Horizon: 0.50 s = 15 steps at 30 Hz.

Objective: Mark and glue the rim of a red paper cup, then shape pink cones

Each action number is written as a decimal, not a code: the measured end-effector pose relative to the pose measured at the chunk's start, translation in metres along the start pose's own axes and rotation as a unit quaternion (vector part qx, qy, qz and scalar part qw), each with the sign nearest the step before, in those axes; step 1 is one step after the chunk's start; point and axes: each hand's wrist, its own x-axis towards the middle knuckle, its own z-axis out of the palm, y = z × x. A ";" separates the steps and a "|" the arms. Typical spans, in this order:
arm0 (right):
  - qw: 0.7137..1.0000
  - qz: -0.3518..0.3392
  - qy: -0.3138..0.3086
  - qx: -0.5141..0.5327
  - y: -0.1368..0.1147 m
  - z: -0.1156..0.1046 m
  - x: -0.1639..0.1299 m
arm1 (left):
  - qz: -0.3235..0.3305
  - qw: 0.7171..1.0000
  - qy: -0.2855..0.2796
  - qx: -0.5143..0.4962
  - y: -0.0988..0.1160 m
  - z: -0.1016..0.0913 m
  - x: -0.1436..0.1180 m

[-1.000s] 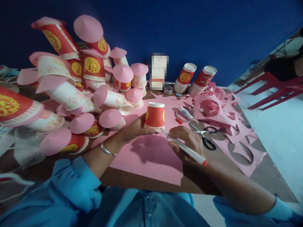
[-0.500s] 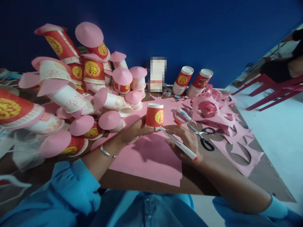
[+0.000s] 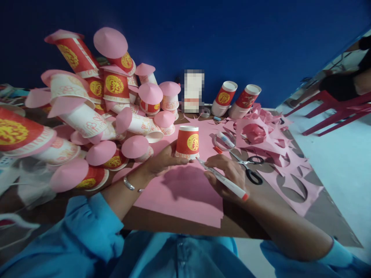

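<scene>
Standing upside down on the pink paper sheet (image 3: 185, 193) near the middle of the counter (image 3: 321, 216): one paper cup (image 3: 188, 142), red-walled with a round yellow emblem, white band at its raised base and a pale patterned band at the rim, which rests on the paper.

Left hand (image 3: 164, 160): one, its grip closed against the cup's lower left side, fingertips at the rim. A silver bracelet (image 3: 129, 183) sits on the wrist.

Right hand (image 3: 228, 175): one, its grip closed on a white marker (image 3: 222, 180) with a red rear cap; the tip touches the paper at the cup's right rim edge.

Scissors (image 3: 249, 168): one pair, black handles, lying just right of the right hand.

Tape roll (image 3: 223, 141): one clear ring, with a small white tube lying across it.

Cup stacks (image 3: 236, 98): two, leaning by the blue wall behind.

Capped cups (image 3: 116, 112): a heap at left, red or white, each topped with a pink paper cone; too many overlap to count exactly.

Pink offcuts (image 3: 278, 154): a loose pile at right, several with round holes cut out.
</scene>
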 end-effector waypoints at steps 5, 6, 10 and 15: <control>1.000 -0.005 -0.008 -0.002 -0.003 -0.002 0.001 | 0.022 1.000 -0.002 0.000 0.003 0.003 0.001; 1.000 -0.006 -0.010 -0.002 -0.003 -0.001 0.001 | 0.023 1.000 -0.001 0.003 0.003 0.004 0.001; 1.000 -0.012 -0.015 -0.005 -0.002 -0.001 0.001 | 0.014 1.000 0.004 0.020 0.001 0.002 0.000; 0.999 -0.015 -0.029 -0.010 -0.002 -0.001 0.002 | 0.006 0.999 -0.005 0.033 -0.002 0.000 -0.001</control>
